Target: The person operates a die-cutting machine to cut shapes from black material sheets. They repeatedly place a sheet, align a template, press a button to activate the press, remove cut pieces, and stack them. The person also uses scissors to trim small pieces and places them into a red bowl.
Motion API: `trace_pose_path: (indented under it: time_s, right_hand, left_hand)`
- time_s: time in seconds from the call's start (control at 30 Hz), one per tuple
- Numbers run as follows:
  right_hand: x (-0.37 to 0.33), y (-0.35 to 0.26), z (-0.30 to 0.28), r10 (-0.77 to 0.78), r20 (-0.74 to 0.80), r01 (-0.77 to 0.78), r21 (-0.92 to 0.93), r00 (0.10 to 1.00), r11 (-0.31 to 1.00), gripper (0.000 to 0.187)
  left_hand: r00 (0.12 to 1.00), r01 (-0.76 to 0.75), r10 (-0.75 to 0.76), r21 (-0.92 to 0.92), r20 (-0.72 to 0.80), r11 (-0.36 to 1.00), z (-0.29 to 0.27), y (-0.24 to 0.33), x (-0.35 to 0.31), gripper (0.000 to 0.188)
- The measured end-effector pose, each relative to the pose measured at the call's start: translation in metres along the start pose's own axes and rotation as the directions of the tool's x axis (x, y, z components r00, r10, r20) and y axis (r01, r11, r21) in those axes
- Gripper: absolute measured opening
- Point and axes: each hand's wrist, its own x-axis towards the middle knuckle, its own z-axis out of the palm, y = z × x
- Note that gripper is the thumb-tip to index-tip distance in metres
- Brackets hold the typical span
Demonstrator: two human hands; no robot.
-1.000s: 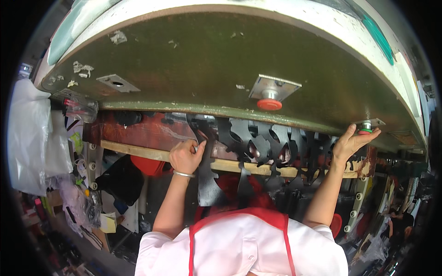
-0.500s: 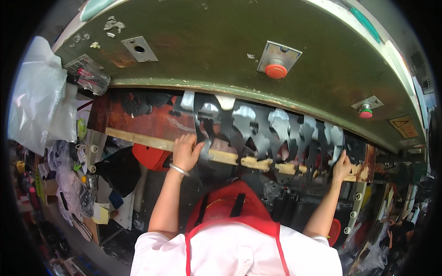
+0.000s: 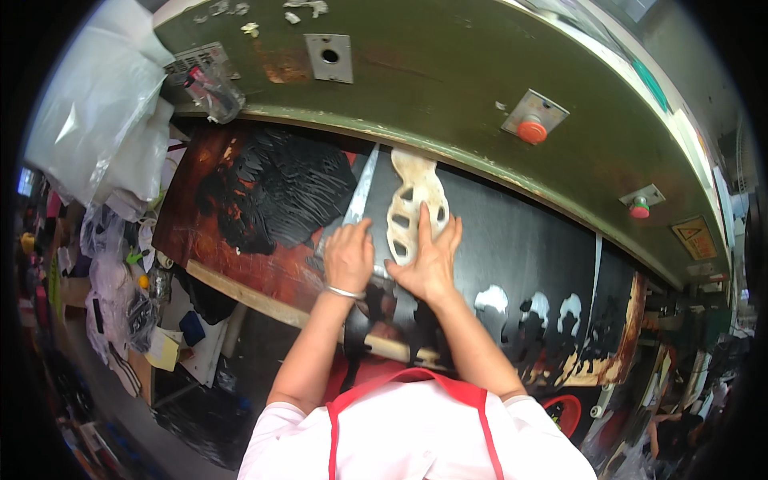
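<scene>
A wide black sheet (image 3: 512,240) lies across the work surface, its cut-out lower part hanging over the front edge. On the sheet rests a cream-coloured cutting die (image 3: 412,188), long and sole-shaped with several holes. My right hand (image 3: 430,260) holds the near end of this die, thumb at its left side and fingers spread over its right side. Close beside it, my left hand (image 3: 349,258) has its fingers curled down at the sheet's left edge; the fingertips are partly hidden. Left of that hand sits a heap of black cut pieces (image 3: 280,192).
A green machine beam (image 3: 432,72) spans above the far side, with a red push button (image 3: 531,130) and a smaller knob (image 3: 639,210). Clear plastic bags (image 3: 96,128) hang at the left. A wooden strip (image 3: 248,294) runs along the front edge.
The black sheet has come toward me, its uncut part now showing under the beam. My right hand has gone from the sheet's right edge to the die. My view has turned and shifted.
</scene>
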Motion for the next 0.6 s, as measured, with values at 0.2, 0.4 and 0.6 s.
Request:
trace_pose_path:
  time_s: [0.2,0.4,0.6]
  right_hand:
    - [-0.056,-0.014,-0.003,0.067,-0.074,-0.045,0.259,0.995,0.965,0.114]
    - [-0.07,0.013,-0.059,0.155,0.246,-0.254,0.966,0.957,0.037,0.111]
    - [-0.092,0.034,-0.066,0.149,0.184,-0.168,0.979,0.972,-0.115,0.09]
  left_hand:
    - [0.999,-0.019,0.015,0.113,0.038,0.993,-0.016,0.0,-0.057,0.033]
    - [0.996,-0.018,0.006,0.124,0.089,0.992,-0.036,0.006,-0.085,0.036]
    - [0.996,-0.054,0.044,0.133,0.078,0.99,-0.04,0.004,-0.095,0.041]
